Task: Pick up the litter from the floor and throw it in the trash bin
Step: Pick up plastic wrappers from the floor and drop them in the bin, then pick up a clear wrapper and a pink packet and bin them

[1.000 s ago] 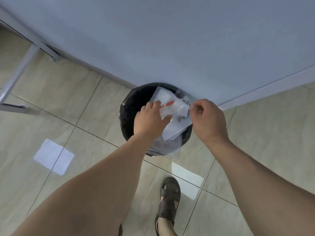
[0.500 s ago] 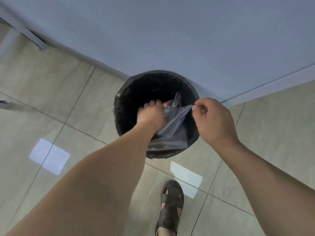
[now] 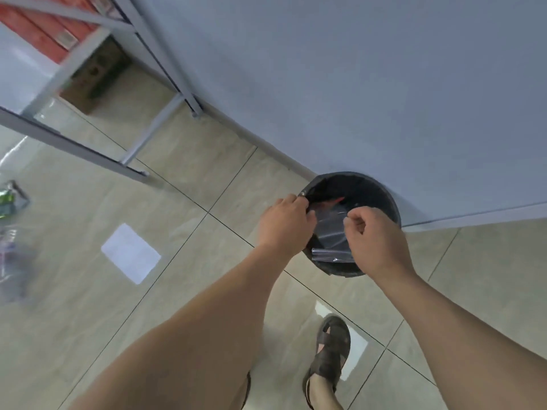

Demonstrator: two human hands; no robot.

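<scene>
Over the trash bin [image 3: 390,199] by the wall, we had both hands working a clear plastic bag [image 3: 331,229] down into the black liner. Our left hand [image 3: 285,224] gripped its left edge at the bin's rim, our right hand [image 3: 374,235] pinched the other edge, probably to keep it over the opening. More litter [image 3: 10,199] sat on the floor's far left edge, so we weren't done.

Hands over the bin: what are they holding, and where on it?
Both the left hand and right hand pinch a clear plastic bag at opposite side edges, above the trash bin.
</scene>
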